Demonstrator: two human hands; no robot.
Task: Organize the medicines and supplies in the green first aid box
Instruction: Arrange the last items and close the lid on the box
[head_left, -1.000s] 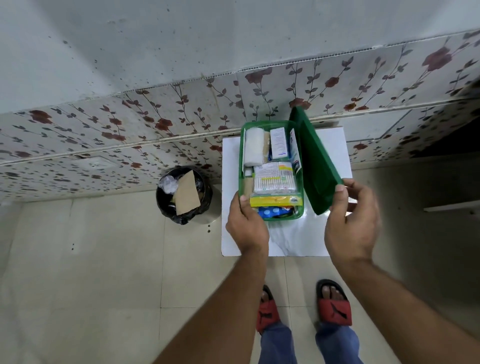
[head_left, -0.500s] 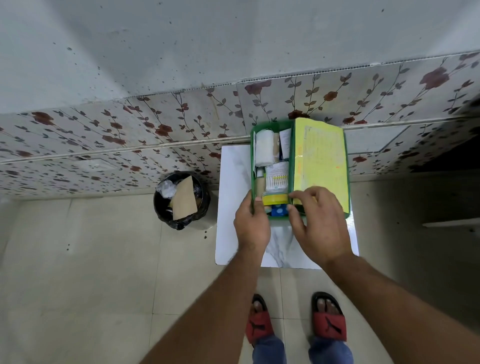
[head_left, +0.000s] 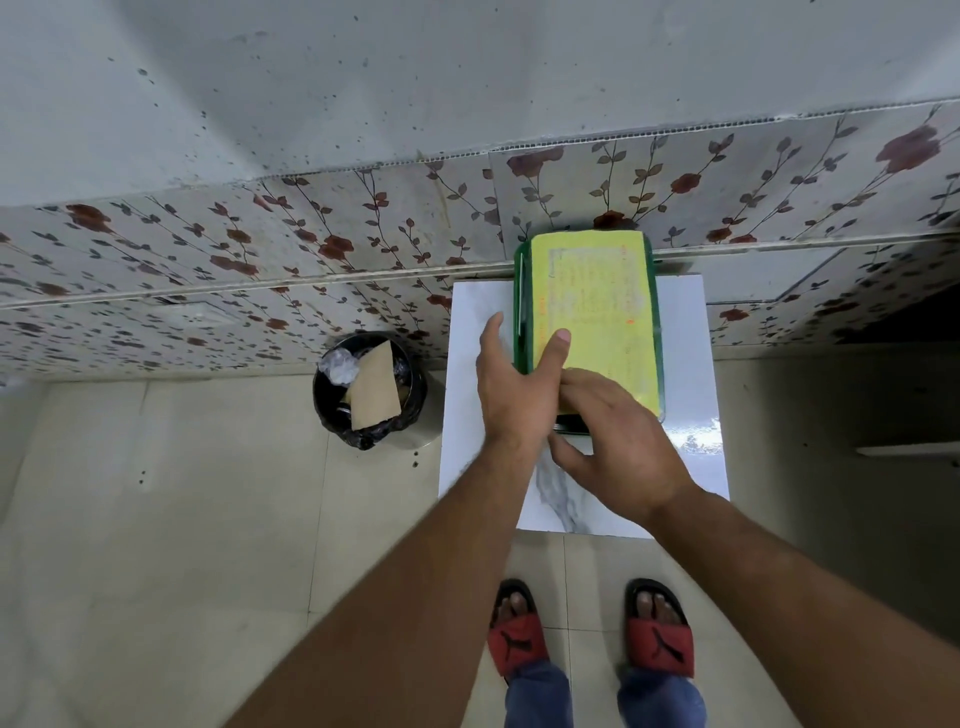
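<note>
The green first aid box (head_left: 592, 317) lies closed, its yellow-labelled lid facing up.

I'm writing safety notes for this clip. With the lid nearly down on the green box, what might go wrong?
The left hand has its thumb on the yellow lid near the open edge, so skin may get pinched. The right hand presses the near end; the box might slide on the glossy white table.

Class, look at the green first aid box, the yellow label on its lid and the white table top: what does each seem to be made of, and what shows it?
Green first aid box: probably moulded plastic, going by its even colour and rounded rim.
Yellow label: likely matte printed paper or sticker; faint lines of text, no shine.
White table top: glossy marble-look tile or laminate; grey veins and bright reflections.
</note>
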